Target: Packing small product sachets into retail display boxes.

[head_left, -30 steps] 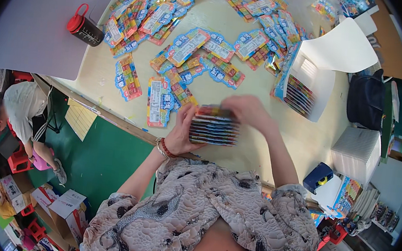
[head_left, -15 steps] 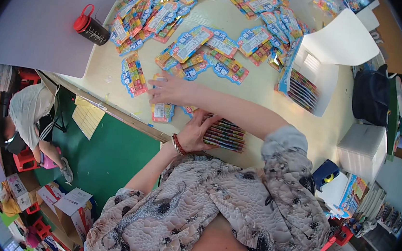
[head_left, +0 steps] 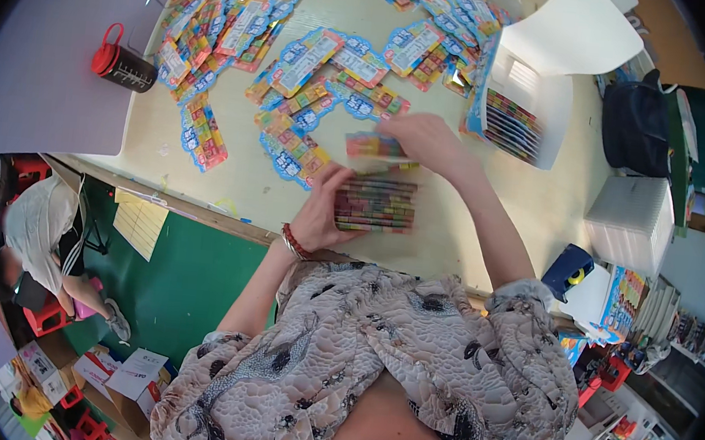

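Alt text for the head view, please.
A person's left hand holds a stack of colourful carded packs on a pale table; the right hand holds another pack, blurred, near its far side. More packs lie scattered beyond; an open, part-filled box stands at right.

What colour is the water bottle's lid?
The lid is red, best seen in the head view.

The left hand (head_left: pixel 321 214) curls inward, the left forearm (head_left: pixel 254 294) slanting in behind it. The blurred right hand (head_left: pixel 422 141) is farther forward and right of the left, fingers (head_left: pixel 393 127) pinched, right forearm (head_left: pixel 486 224) angled backward.
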{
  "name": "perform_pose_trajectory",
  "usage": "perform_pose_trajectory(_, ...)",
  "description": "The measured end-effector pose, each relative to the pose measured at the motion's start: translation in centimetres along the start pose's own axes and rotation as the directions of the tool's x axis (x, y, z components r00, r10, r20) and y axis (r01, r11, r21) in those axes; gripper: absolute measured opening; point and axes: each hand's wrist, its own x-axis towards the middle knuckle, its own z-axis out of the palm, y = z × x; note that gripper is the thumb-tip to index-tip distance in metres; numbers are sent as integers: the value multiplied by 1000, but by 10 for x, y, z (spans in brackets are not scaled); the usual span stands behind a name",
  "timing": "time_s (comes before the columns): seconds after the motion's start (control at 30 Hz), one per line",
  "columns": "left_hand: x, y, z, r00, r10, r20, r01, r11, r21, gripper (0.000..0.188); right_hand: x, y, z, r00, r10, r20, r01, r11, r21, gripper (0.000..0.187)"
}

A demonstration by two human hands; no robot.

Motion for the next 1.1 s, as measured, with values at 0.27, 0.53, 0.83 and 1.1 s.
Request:
perform_pose_trajectory(0.27, 32, 2, 3, 985, 81, 153, -73, 996, -55, 141, -82, -17, 57, 943, 321, 89, -156, 189, 970, 44)
perform_pose_trajectory(0.53, 24, 14, 13, 990, 18, 141, -7, 997, -76, 129, -125, -85, 106, 680, 681, -270, 81, 296, 952, 90)
perform_pose_trajectory(0.83, 29, 6, 21, 990, 47, 130, -35, 995, -88, 139, -121, -66, 105, 655, 689, -310, 91, 335, 938, 94)
perform_pose_trajectory(1.1, 27, -3, 17, 980, 47, 191, -17, 988, -154, 138, -132, -62, 110, 688, 702, -183, 208, 51, 977, 82)
